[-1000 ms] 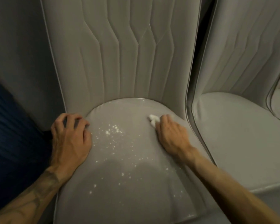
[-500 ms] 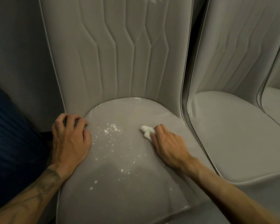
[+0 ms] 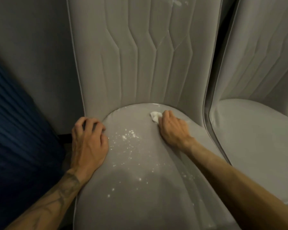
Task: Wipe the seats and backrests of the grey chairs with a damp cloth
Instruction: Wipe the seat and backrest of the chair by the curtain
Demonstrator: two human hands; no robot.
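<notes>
A grey chair fills the middle of the view, its seat (image 3: pixel 140 188) dotted with white specks and crumbs (image 3: pixel 128 136) and its quilted backrest (image 3: pixel 140 55) rising behind. My right hand (image 3: pixel 171 128) holds a small white cloth (image 3: pixel 155 116) pressed on the rear right of the seat, close to the backrest. My left hand (image 3: pixel 88 140) grips the seat's left rear edge with curled fingers. A few white smears show high on the backrest.
A second grey chair (image 3: pixel 256 138) stands directly to the right, almost touching. A dark blue ribbed surface (image 3: pixel 15 130) lies at the left. A grey wall (image 3: pixel 32 47) stands behind at left.
My right hand with the cloth slid left across the seat, then moved back toward the backrest. The left hand stayed on the seat edge. The view shifted slightly.
</notes>
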